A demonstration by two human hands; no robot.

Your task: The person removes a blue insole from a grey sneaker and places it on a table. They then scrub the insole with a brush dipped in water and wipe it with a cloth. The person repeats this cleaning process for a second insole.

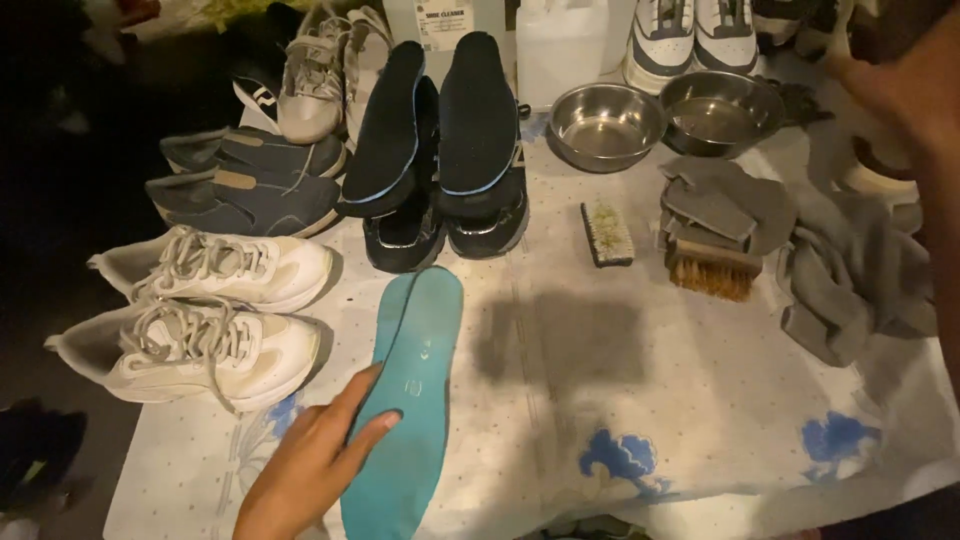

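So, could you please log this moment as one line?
left hand: resting on teal insole | right hand: out of view | white sneakers: left of insole

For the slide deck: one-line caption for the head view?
Left hand rests on teal insoles on a floral cloth, beside white sneakers, brushes and steel bowls.

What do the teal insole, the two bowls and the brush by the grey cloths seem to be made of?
Teal insole: probably foam with a matte fabric face, thin and flat under the left hand.
Bowls: polished metal, likely steel, showing bright reflections.
Brush: seemingly a wooden block with tan bristles, natural or synthetic unclear.
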